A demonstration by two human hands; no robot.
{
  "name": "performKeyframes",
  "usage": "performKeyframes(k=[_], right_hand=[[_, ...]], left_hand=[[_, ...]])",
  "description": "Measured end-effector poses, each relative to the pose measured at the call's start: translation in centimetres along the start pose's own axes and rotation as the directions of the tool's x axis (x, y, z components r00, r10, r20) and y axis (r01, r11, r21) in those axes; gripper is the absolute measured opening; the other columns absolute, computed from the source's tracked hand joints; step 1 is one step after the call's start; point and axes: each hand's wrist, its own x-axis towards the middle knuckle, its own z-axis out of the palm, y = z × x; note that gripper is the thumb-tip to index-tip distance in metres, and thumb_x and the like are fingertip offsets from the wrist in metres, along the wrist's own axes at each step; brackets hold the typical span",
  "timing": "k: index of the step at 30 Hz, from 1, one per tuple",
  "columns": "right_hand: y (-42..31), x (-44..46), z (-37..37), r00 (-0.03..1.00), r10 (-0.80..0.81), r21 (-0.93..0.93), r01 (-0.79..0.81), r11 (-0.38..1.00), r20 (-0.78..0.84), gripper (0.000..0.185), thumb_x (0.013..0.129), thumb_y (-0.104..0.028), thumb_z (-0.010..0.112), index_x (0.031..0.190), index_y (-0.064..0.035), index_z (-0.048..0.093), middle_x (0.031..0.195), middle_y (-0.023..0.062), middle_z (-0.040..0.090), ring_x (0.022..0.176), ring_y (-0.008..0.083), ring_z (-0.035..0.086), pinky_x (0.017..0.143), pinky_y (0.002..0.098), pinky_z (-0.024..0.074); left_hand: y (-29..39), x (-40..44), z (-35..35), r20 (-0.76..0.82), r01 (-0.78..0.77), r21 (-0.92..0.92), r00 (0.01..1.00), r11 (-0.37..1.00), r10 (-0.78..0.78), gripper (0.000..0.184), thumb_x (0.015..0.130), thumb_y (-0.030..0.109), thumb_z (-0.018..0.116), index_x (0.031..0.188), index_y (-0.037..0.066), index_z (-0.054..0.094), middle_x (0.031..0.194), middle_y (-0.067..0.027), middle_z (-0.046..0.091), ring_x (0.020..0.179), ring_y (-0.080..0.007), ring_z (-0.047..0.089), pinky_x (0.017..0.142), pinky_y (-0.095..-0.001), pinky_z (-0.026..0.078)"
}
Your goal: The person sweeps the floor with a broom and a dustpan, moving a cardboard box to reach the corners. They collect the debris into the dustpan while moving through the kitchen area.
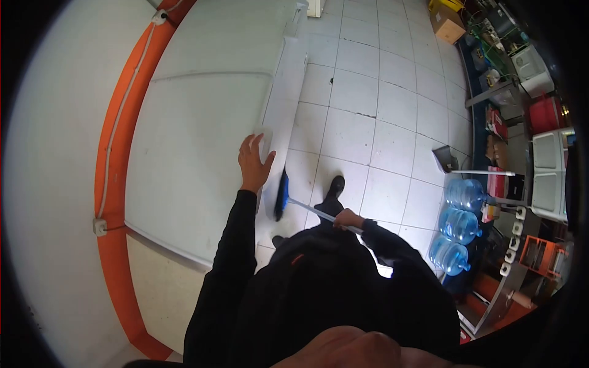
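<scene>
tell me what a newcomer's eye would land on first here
Probably the orange band, curving down the left side beside pale surfaces. Next come the three blue bottles, in a row at the right, bright against the white floor. Near the centre, the right hand grips the handle of a broom with a blue head.

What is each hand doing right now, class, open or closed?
Left hand: open, fingers apart.
Right hand: closed, holding the broom by its stick.
</scene>
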Motion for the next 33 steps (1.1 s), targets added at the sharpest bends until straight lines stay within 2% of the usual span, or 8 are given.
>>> performKeyframes(k=[4, 8, 11, 13, 15, 19, 28, 33], right_hand=[[0.5, 4.1, -7.8, 0.990, -0.135, 0.179, 0.125, 0.976, 0.045, 0.015, 0.061, -0.011, 0.063, 0.061, 0.0039, 0.060, 0.051, 0.0083, 0.056, 0.040, 0.0150, 0.053, 0.036, 0.0264, 0.0413], [2.4, 11.6, -18.1, 0.832, -0.175, -0.553, 0.492, 0.672, 0.527, 0.027, 0.065, -0.014, 0.057, 0.089, -0.0023, 0.059, 0.070, 0.0072, 0.059, 0.057, 0.0161, 0.057, 0.055, 0.0306, 0.0466], [-3.0, 12.2, -23.4, 0.948, -0.295, -0.338, 0.241, 0.910, -0.118, 0.024, 0.059, -0.025, 0.052, 0.039, -0.0125, 0.049, 0.039, -0.0012, 0.050, 0.037, 0.0114, 0.050, 0.037, 0.0251, 0.0347], [-4.1, 17.3, -26.0, 0.896, -0.414, -0.471, 0.300, 0.830, -0.159, 0.024, 0.063, -0.025, 0.048, 0.043, -0.0120, 0.053, 0.047, -0.0017, 0.055, 0.042, 0.0118, 0.053, 0.040, 0.0243, 0.0361], [-7.7, 18.3, -27.1, 0.925, -0.221, 0.328, 0.322, 0.888, -0.308, 0.024, 0.068, -0.019, 0.050, 0.049, -0.0042, 0.055, 0.047, 0.0046, 0.052, 0.043, 0.0130, 0.050, 0.040, 0.0257, 0.0373], [-10.2, 15.4, -31.1, 0.992, 0.072, 0.497, -0.011, 0.867, -0.104, 0.019, 0.071, -0.018, 0.054, 0.057, -0.0049, 0.055, 0.046, 0.0023, 0.048, 0.036, 0.0107, 0.043, 0.034, 0.0257, 0.0328], [0.8, -4.5, -33.8, 0.894, 0.385, 0.476, -0.243, 0.845, -0.229, 0.012, 0.067, -0.013, 0.058, 0.069, -0.0022, 0.062, 0.054, 0.0042, 0.054, 0.041, 0.0095, 0.048, 0.035, 0.0220, 0.0370], [5.9, -5.4, -29.3, 0.824, 0.197, 0.277, -0.051, 0.960, -0.531, 0.010, 0.065, -0.011, 0.058, 0.065, -0.0010, 0.061, 0.057, 0.0084, 0.057, 0.042, 0.0137, 0.053, 0.040, 0.0241, 0.0421]], left_hand=[[-2.6, 4.6, 5.9, 0.048, 0.183, 0.484, 0.971, 0.856, -0.235, 0.067, 0.068, 0.032, 0.061, 0.123, 0.012, 0.028, 0.129, -0.0126, 0.022, 0.119, -0.0323, 0.019, 0.089, -0.0589, 0.016], [-2.6, 5.7, 7.5, 0.073, 0.196, 0.644, 0.946, 0.739, -0.315, 0.074, 0.066, 0.047, 0.058, 0.125, 0.016, 0.027, 0.134, -0.0137, 0.011, 0.123, -0.0335, 0.012, 0.091, -0.0605, 0.010], [-2.2, 6.1, 7.4, 0.108, 0.174, 0.644, 0.943, 0.745, -0.314, 0.075, 0.063, 0.049, 0.060, 0.124, 0.018, 0.029, 0.133, -0.0152, 0.012, 0.123, -0.0338, 0.008, 0.091, -0.0598, 0.008], [-1.8, 6.5, 7.4, 0.112, 0.178, 0.639, 0.941, 0.748, -0.320, 0.072, 0.063, 0.051, 0.059, 0.122, 0.018, 0.032, 0.133, -0.0152, 0.012, 0.123, -0.0342, 0.010, 0.091, -0.0597, 0.008], [-1.7, 6.9, 7.4, 0.124, 0.172, 0.636, 0.939, 0.752, -0.320, 0.070, 0.063, 0.053, 0.057, 0.120, 0.018, 0.035, 0.133, -0.0152, 0.013, 0.122, -0.0346, 0.012, 0.091, -0.0596, 0.009], [-1.5, 7.0, 7.5, 0.143, 0.156, 0.640, 0.938, 0.752, -0.317, 0.068, 0.063, 0.054, 0.057, 0.117, 0.017, 0.038, 0.132, -0.0156, 0.012, 0.121, -0.0356, 0.012, 0.091, -0.0596, 0.008], [-2.0, 7.0, 7.1, 0.183, 0.163, 0.599, 0.925, 0.784, -0.332, 0.069, 0.065, 0.058, 0.053, 0.118, 0.018, 0.035, 0.133, -0.0166, 0.010, 0.122, -0.0367, 0.007, 0.091, -0.0602, 0.004], [-2.1, 6.7, 7.1, 0.188, 0.193, 0.548, 0.919, 0.814, -0.345, 0.065, 0.068, 0.052, 0.053, 0.119, 0.016, 0.033, 0.133, -0.0164, 0.009, 0.123, -0.0355, 0.003, 0.091, -0.0594, -0.002]])
